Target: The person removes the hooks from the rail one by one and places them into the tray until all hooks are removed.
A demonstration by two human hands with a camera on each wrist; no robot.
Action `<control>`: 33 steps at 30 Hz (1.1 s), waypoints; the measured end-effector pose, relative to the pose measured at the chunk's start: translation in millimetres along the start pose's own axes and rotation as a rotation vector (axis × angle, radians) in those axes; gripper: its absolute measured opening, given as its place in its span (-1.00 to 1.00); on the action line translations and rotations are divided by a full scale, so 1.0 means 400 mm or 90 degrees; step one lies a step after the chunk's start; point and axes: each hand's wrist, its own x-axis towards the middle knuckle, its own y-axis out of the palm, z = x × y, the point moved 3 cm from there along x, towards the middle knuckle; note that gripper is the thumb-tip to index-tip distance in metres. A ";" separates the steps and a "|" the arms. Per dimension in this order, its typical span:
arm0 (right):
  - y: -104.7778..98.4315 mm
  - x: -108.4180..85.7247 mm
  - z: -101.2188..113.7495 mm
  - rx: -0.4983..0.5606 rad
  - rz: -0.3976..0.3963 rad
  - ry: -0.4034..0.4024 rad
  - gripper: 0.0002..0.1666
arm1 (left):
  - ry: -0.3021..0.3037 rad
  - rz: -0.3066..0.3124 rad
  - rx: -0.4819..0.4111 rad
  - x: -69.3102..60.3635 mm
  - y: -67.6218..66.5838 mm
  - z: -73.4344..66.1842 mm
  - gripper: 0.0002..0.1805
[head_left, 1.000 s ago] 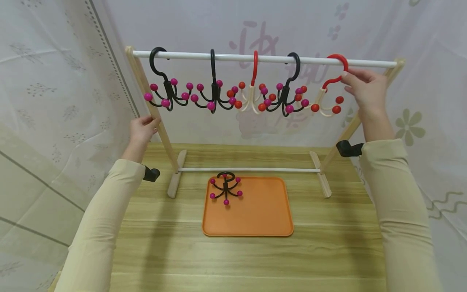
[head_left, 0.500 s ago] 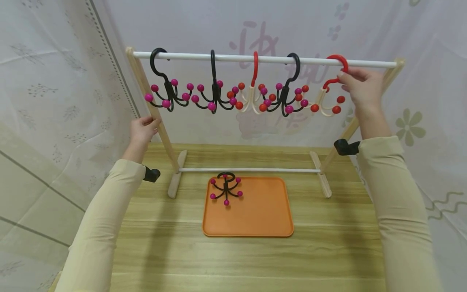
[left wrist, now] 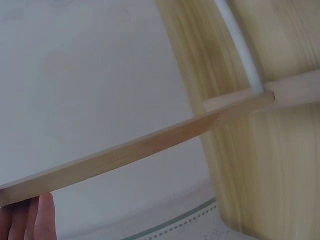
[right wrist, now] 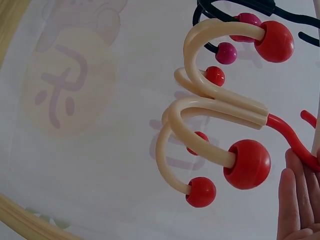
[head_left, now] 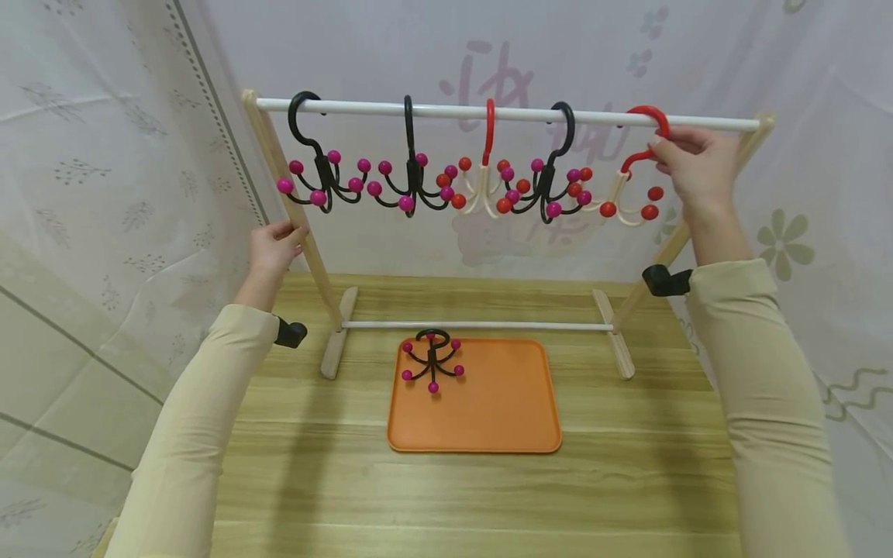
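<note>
In the head view, a rack's white top rail [head_left: 446,112] carries a row of multi-arm hook hangers. My right hand [head_left: 701,167] pinches the red hook of the rightmost hanger [head_left: 617,190], which has cream arms and red balls. The right wrist view shows this cream-and-red hanger [right wrist: 215,107] up close, with fingers [right wrist: 300,192] at its hook. At the far left, my left hand [head_left: 274,249] grips the wooden post [head_left: 317,260]. Fingertips [left wrist: 45,215] show under that post in the left wrist view; the thumb is hidden there.
Left of the held hanger hang a black one [head_left: 546,182], a red-and-cream one [head_left: 483,182] and two more black ones. An orange tray [head_left: 488,418] on the wooden table [head_left: 488,504] bears a black hanger [head_left: 432,360] with pink balls. A lower white bar [head_left: 481,325] joins the rack's feet.
My right hand has shifted slightly left, then back right, with the red hook. The held hanger has swayed a little. The left hand keeps its place on the post.
</note>
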 end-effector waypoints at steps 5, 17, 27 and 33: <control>-0.003 0.000 0.003 -0.005 -0.002 -0.009 -0.51 | 0.005 -0.002 0.002 0.000 0.001 0.002 -0.54; -0.021 -0.010 0.036 0.036 -0.018 -0.021 -0.53 | 0.002 0.003 -0.007 -0.002 0.000 -0.002 -0.52; -0.036 -0.026 0.052 0.047 -0.003 -0.041 -0.52 | 0.001 0.003 -0.008 -0.006 -0.001 -0.006 -0.51; -0.058 -0.042 0.038 0.083 0.022 -0.042 -0.48 | 0.001 0.003 -0.005 -0.006 0.000 -0.005 -0.52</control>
